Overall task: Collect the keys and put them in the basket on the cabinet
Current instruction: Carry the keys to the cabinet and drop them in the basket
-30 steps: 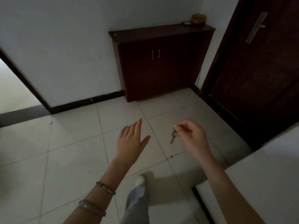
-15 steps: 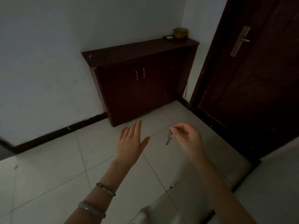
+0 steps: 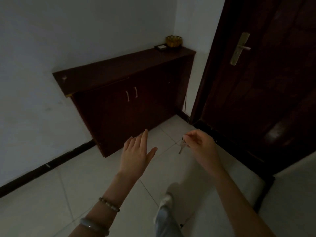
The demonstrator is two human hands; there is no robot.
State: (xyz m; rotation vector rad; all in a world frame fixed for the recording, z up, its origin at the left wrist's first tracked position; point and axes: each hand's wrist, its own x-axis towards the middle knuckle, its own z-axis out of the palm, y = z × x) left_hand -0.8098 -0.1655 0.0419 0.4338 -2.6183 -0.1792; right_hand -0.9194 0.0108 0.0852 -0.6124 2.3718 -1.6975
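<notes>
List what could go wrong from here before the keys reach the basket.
1. The right hand holds the keys only by a fingertip pinch at the ring, so they dangle; a swing while walking could loosen that grip.
2. The basket is small and sits at the cabinet's far end by the wall; a tossed drop could miss.
3. A flat dark tray lies beside the basket and could catch the keys instead.

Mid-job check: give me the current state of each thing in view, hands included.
keys: dangling from right fingers, not yet in basket
right hand: pinched shut on keys
left hand: open, empty
basket: upright on cabinet's far end
cabinet: doors closed
door: closed
</notes>
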